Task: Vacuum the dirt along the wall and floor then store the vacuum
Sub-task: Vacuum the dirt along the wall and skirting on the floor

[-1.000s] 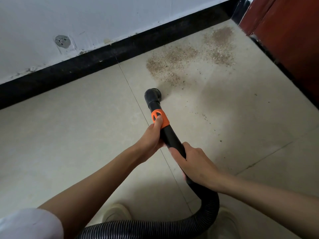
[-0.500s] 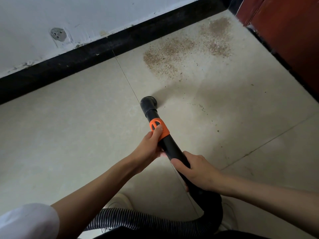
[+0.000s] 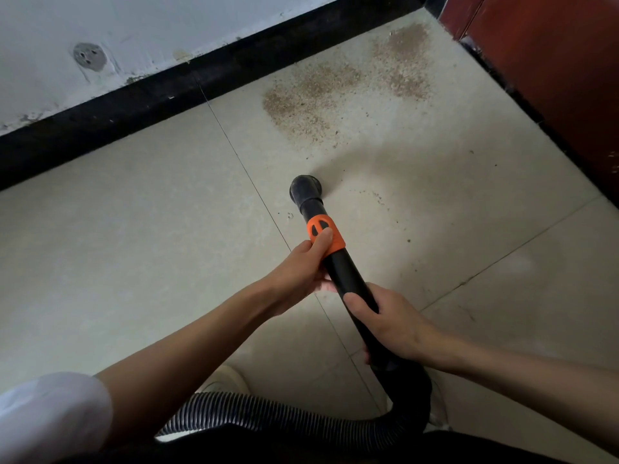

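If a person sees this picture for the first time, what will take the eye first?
Probably the brown dirt patch on the pale floor, near the black baseboard and the red door. Next comes the vacuum wand at centre, with its orange collar; the left hand and right hand both grip it.

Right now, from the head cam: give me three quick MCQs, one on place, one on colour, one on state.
1. Where does the main dirt patch lie relative to the nozzle?
A. Beyond it, toward the baseboard
B. Behind it, by the shoes
C. Under the nozzle

2. What colour is the collar on the wand?
A. Blue
B. Orange
C. White

3. How is the wand held?
A. Left hand only
B. Lying loose on the floor
C. Both hands grip it

Answers: 1 A, the patch sits between nozzle and black baseboard; 2 B, an orange band; 3 C, left hand at the collar, right hand lower.
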Demonstrator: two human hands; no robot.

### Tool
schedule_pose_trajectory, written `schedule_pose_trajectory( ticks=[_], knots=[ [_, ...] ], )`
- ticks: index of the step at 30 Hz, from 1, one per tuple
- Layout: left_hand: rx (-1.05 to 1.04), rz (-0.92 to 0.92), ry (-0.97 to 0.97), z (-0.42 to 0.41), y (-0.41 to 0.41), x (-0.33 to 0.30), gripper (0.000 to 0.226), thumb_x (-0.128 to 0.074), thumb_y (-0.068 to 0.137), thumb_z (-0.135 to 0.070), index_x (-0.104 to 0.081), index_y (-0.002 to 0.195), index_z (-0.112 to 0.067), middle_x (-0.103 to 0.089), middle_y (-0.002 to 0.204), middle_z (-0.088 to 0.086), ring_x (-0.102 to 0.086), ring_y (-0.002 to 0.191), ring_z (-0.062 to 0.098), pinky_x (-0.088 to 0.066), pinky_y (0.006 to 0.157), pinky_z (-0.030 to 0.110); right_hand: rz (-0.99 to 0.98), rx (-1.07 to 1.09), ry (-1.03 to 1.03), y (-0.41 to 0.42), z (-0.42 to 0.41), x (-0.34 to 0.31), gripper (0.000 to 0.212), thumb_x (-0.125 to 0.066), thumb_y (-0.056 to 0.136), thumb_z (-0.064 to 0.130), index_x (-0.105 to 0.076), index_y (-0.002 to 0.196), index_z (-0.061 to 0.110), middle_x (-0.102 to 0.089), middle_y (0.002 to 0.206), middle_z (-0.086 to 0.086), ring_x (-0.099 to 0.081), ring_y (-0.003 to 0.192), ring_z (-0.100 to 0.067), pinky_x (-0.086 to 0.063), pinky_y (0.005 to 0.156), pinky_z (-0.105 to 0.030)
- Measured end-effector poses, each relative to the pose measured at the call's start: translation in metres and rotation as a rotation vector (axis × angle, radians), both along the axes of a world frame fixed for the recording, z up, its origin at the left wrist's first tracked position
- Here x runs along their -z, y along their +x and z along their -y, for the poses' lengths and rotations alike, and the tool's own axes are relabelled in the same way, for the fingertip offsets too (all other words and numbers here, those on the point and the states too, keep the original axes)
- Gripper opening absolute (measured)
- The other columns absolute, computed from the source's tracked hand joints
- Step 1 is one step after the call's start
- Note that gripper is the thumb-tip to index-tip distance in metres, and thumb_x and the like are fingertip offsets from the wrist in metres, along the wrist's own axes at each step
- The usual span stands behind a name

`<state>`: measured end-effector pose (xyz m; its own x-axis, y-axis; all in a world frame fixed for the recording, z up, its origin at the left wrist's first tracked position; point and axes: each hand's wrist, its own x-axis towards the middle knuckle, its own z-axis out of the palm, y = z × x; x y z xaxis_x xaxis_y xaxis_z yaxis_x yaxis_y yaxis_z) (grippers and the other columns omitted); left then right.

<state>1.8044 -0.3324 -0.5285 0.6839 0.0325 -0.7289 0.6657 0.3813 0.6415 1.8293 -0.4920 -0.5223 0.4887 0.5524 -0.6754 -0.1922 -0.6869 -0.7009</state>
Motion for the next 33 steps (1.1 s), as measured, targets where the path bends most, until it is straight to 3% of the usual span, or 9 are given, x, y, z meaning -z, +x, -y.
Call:
schedule_pose_trajectory(
  ticks=[3, 6, 11, 15, 19, 23, 26, 33],
  knots=[
    [-0.073, -0.025, 0.022, -0.002, -0.013, 0.003, 0.044, -0.034, 0.098, -0.045, -0.050, 0.110, -0.006, -0.062, 0.098, 0.011, -0.065, 0.083, 0.017, -0.054, 0.062, 0.022, 0.020, -0.109, -0.013, -0.003, -0.006, 0.001, 0.029, -0.045, 0.096, 0.046, -0.050, 0.093, 0.017, -0.061, 0.066, -0.002, -0.063, 0.052, -0.020, -0.054, 0.052, -0.033],
    [-0.170, -0.039, 0.012, -0.005, -0.031, 0.007, 0.040, -0.034, 0.098, -0.045, -0.053, 0.103, -0.011, -0.062, 0.100, 0.011, -0.064, 0.089, 0.019, -0.055, 0.074, 0.028, 0.000, -0.191, -0.027, -0.007, -0.013, 0.000, 0.033, -0.045, 0.096, 0.046, -0.051, 0.097, 0.013, -0.061, 0.072, -0.006, -0.062, 0.057, -0.023, -0.057, 0.061, -0.041],
    [-0.167, -0.038, -0.020, -0.005, -0.035, 0.005, 0.040, -0.035, 0.097, -0.046, -0.052, 0.104, -0.011, -0.062, 0.099, 0.010, -0.065, 0.084, 0.017, -0.052, 0.062, 0.023, -0.116, -0.131, -0.004, -0.010, -0.009, -0.005, 0.033, -0.045, 0.097, 0.044, -0.050, 0.100, 0.012, -0.061, 0.065, -0.008, -0.063, 0.049, -0.024, -0.056, 0.055, -0.044],
    [-0.086, -0.021, -0.034, 0.004, -0.026, 0.000, 0.040, -0.034, 0.097, -0.047, -0.051, 0.105, -0.011, -0.061, 0.095, 0.011, -0.065, 0.078, 0.016, -0.050, 0.056, 0.019, -0.072, -0.055, 0.016, -0.015, 0.002, -0.006, 0.033, -0.046, 0.098, 0.040, -0.049, 0.094, 0.008, -0.059, 0.056, -0.004, -0.063, 0.046, -0.025, -0.052, 0.048, -0.036],
    [-0.101, 0.028, 0.002, 0.005, -0.023, -0.001, 0.036, -0.034, 0.097, -0.046, -0.051, 0.102, -0.014, -0.061, 0.094, 0.007, -0.065, 0.078, 0.014, -0.053, 0.062, 0.022, -0.013, -0.030, 0.014, -0.014, 0.002, -0.008, 0.031, -0.047, 0.097, 0.038, -0.049, 0.091, 0.008, -0.057, 0.053, -0.001, -0.063, 0.047, -0.025, -0.051, 0.045, -0.034],
    [-0.229, 0.106, 0.057, -0.016, -0.009, -0.003, 0.035, -0.035, 0.099, -0.040, -0.052, 0.094, -0.009, -0.061, 0.085, 0.008, -0.066, 0.070, 0.013, -0.055, 0.060, 0.026, 0.156, -0.146, 0.005, 0.009, -0.023, -0.005, 0.032, -0.047, 0.097, 0.042, -0.049, 0.082, 0.013, -0.061, 0.059, -0.002, -0.063, 0.053, -0.029, -0.055, 0.056, -0.041],
    [-0.259, 0.085, 0.065, -0.039, 0.009, -0.002, 0.038, -0.034, 0.100, -0.040, -0.053, 0.092, -0.008, -0.062, 0.084, 0.008, -0.066, 0.073, 0.016, -0.056, 0.063, 0.028, 0.139, -0.164, 0.020, 0.030, -0.049, -0.004, 0.037, -0.043, 0.097, 0.044, -0.042, 0.078, 0.012, -0.062, 0.053, -0.009, -0.065, 0.049, -0.035, -0.052, 0.051, -0.039],
    [-0.247, 0.030, 0.052, -0.066, 0.036, 0.002, 0.042, -0.036, 0.099, -0.045, -0.053, 0.093, -0.006, -0.063, 0.089, 0.011, -0.065, 0.073, 0.018, -0.057, 0.061, 0.024, 0.226, -0.217, -0.065, 0.058, -0.081, 0.005, 0.041, -0.036, 0.100, 0.046, -0.043, 0.075, 0.014, -0.059, 0.047, 0.000, -0.060, 0.047, -0.019, -0.042, 0.047, -0.017]
  ],
)
